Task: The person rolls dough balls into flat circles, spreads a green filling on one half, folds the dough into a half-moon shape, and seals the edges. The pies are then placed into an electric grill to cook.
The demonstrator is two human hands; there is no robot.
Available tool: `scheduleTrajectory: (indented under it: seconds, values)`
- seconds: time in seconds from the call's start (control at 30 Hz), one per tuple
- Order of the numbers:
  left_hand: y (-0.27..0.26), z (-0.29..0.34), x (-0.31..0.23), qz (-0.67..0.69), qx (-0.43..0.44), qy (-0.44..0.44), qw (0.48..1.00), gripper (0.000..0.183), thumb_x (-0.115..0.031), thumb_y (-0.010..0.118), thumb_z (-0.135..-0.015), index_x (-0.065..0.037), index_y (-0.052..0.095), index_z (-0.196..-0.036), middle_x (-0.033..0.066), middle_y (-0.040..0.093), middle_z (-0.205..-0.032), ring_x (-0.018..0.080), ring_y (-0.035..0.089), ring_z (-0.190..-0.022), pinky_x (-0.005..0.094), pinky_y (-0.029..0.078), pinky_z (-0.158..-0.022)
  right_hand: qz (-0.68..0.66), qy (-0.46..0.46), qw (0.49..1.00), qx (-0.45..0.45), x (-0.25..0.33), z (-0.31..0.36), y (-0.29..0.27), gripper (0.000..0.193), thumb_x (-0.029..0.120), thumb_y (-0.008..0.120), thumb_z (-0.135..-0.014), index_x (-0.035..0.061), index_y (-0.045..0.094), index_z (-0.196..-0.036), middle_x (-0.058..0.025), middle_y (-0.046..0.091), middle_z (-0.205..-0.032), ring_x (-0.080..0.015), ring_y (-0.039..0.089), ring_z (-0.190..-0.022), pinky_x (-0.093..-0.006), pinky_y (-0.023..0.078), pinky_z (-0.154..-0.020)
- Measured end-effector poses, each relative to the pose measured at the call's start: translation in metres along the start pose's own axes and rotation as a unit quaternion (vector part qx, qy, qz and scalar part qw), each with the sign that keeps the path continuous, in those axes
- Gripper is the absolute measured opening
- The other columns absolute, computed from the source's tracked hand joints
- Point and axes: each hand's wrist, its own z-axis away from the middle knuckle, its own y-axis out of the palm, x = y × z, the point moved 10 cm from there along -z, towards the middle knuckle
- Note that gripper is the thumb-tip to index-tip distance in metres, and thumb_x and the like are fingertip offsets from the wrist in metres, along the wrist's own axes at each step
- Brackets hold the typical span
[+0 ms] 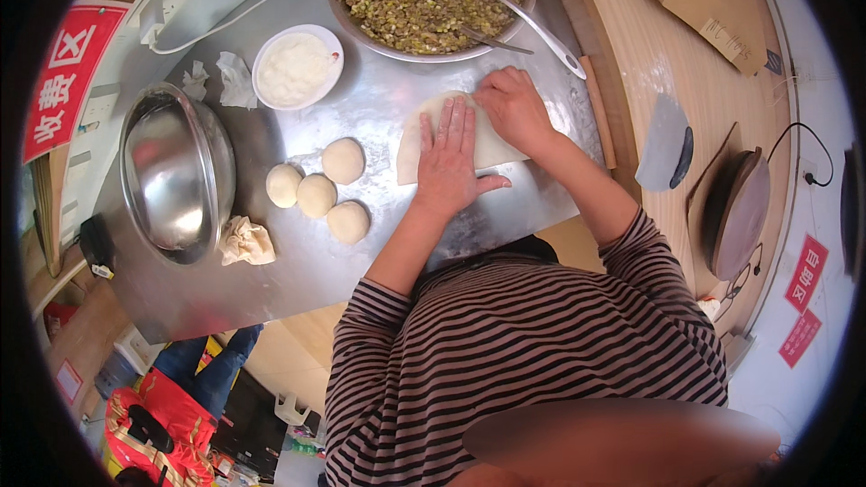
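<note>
A flat, pale sheet of dough (494,151) lies on the metal tabletop, its outline rounded on the left. My left hand (448,162) rests flat on it, fingers stretched out and thumb spread to the right. At the upper right edge of the sheet, my right hand (516,113) is closed with its fingers pressed together on the dough. Whether filling lies under the dough is hidden. Several round dough balls (316,196) sit to the left of my hands. Beyond them, a large steel basin (388,47) holds chopped brown-green filling (424,0), with a ladle (541,32) in it.
White flour fills a small bowl (336,81). At the left stand a big steel bowl (216,171) and a crumpled cloth (248,243). A rolling pin (597,113) lies along the table's right edge. Further right are a blade (661,140) and a round griddle (744,216). A person in red (176,415) is lower left.
</note>
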Motion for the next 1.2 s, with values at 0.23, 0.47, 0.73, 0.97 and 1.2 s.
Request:
scheduleTrajectory:
  seconds: [0.23, 0.47, 0.73, 0.97, 1.2]
  values:
    - [-0.017, -0.009, -0.003, 0.006, -0.025, 0.002, 1.0, 0.125, -0.073, 0.073, -0.061, 0.003, 0.033, -0.152, 0.0193, 0.032, -0.16, 0.0328, 0.024, -0.151, 0.0629, 0.004, -0.121, -0.015, -0.037, 0.999, 0.037, 0.011, 0.028, -0.009, 0.031, 0.019, 0.069, -0.082, 0.0064, 0.073, -0.11, -0.0065, 0.061, -0.103, -0.0279, 0.054, -0.103, -0.0418, 0.042, -0.093]
    - [-0.003, -0.021, 0.0, -0.048, 0.05, 0.002, 0.998, 0.126, -0.075, 0.072, -0.061, 0.0, 0.031, -0.154, 0.0152, 0.03, -0.162, 0.0278, 0.023, -0.152, 0.0617, 0.003, -0.122, 0.008, -0.016, 0.999, 0.042, 0.001, 0.039, -0.011, 0.048, 0.028, 0.066, -0.087, 0.01, 0.062, -0.132, -0.007, 0.057, -0.134, -0.0333, 0.046, -0.128, -0.0508, 0.031, -0.111]
    - [0.004, -0.02, 0.004, -0.043, 0.061, -0.01, 0.997, 0.128, -0.074, 0.073, -0.061, 0.001, 0.03, -0.155, 0.0146, 0.029, -0.163, 0.0269, 0.02, -0.153, 0.0625, 0.002, -0.122, 0.06, -0.02, 0.988, 0.14, -0.007, 0.049, -0.003, 0.057, 0.038, 0.058, -0.094, 0.0105, 0.052, -0.144, -0.0014, 0.043, -0.156, -0.0359, 0.023, -0.15, -0.0596, 0.013, -0.122]
    - [-0.007, -0.015, 0.002, -0.035, 0.04, -0.028, 0.998, 0.128, -0.074, 0.073, -0.06, 0.002, 0.031, -0.153, 0.0165, 0.028, -0.163, 0.0302, 0.02, -0.153, 0.0649, 0.003, -0.12, -0.003, 0.055, 0.998, 0.044, -0.005, 0.014, -0.004, 0.034, 0.028, 0.068, -0.088, 0.0063, 0.071, -0.114, -0.0092, 0.065, -0.123, -0.0343, 0.05, -0.127, -0.0512, 0.035, -0.109]
    - [-0.008, 0.02, 0.013, -0.03, 0.042, -0.077, 0.996, 0.128, -0.075, 0.072, -0.061, 0.006, 0.032, -0.151, 0.0213, 0.026, -0.162, 0.0336, 0.019, -0.153, 0.0633, 0.006, -0.121, 0.05, 0.126, 0.982, 0.131, -0.007, -0.024, 0.035, 0.015, 0.021, 0.072, -0.081, 0.0073, 0.072, -0.087, -0.0097, 0.066, -0.097, -0.0297, 0.059, -0.102, -0.0428, 0.045, -0.089]
